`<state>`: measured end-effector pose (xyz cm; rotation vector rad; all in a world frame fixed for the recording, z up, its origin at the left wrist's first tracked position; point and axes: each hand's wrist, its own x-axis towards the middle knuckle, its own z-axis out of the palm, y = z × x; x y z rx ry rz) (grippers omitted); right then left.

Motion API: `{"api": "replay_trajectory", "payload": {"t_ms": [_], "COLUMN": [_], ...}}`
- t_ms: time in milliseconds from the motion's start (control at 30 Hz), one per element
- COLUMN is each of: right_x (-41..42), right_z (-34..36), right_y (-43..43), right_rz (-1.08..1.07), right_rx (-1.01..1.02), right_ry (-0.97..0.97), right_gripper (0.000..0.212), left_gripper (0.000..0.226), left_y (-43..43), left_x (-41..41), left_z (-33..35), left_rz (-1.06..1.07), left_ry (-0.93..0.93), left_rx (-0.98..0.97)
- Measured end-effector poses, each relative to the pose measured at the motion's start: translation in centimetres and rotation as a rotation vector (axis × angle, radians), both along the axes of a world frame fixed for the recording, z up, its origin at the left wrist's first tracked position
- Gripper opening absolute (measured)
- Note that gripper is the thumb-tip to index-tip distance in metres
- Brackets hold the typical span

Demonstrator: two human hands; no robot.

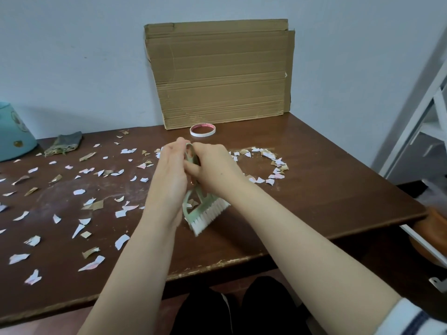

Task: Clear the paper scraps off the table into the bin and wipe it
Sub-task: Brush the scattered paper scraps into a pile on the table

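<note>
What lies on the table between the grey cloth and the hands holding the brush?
Head view: scattered paper scraps, white, pinkish and brown, on the table between the grey cloth and the left hand holding the brush.

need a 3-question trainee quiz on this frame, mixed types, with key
1. True or false: the left hand and the right hand both hold the green brush above the table.
2. Multiple choice: what leans against the wall behind the tape roll? A) a cardboard sheet B) a mirror C) a laptop
3. Fill in: most of the paper scraps lie on the person's ____ side of the table.

Key: 1 true; 2 A; 3 left
</note>
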<state>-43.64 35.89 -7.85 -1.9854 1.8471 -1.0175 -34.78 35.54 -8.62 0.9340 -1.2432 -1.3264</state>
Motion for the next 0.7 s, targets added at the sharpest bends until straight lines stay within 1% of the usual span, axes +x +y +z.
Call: {"api": "replay_trajectory", "payload": {"t_ms": [133,200,233,300,367,467,567,700], "right_x": [0.0,-1.6,-2.7,-5.2,-7.1,-7.8,-6.5,-4.7], "right_z": [1.1,1.8,2.1,2.5,2.5,1.5,0.1,-0.8], "right_y": [-0.8,-0.4,0.0,1.0,2.1,2.6,1.1,-1.9], "right_rz": [0.019,-0.010,-0.037,-0.091,-0.143,-0.167,-0.132,-0.063], "right_rx": [-0.030,-0.063,-0.063,-0.018,0.080,0.188,0.180,0.105], "right_ry": [-0.025,0.013,0.037,0.071,0.129,0.227,0.221,0.160], "right_gripper": [0.039,0.034,0.031,0.033,0.037,0.038,0.039,0.026], "left_gripper": [0.032,0.034,0.032,0.026,0.026,0.025,0.026,0.031], "left_y": [-0.6,-0.7,-0.6,-0.3,0.2,0.3,0.4,0.2], "left_x": [0.4,0.0,-0.4,-1.3,-2.2,-3.0,-3.1,-2.3], "left_z": [0.3,0.2,0.1,0.0,-0.1,-0.3,-0.5,0.1], "left_rz": [0.044,0.048,0.048,0.023,-0.013,-0.045,-0.060,-0.010], "left_ry": [-0.007,-0.068,-0.100,-0.128,-0.137,-0.141,-0.123,-0.105], "left_rx": [-0.045,-0.065,-0.067,-0.059,-0.041,-0.022,-0.021,-0.019]}}
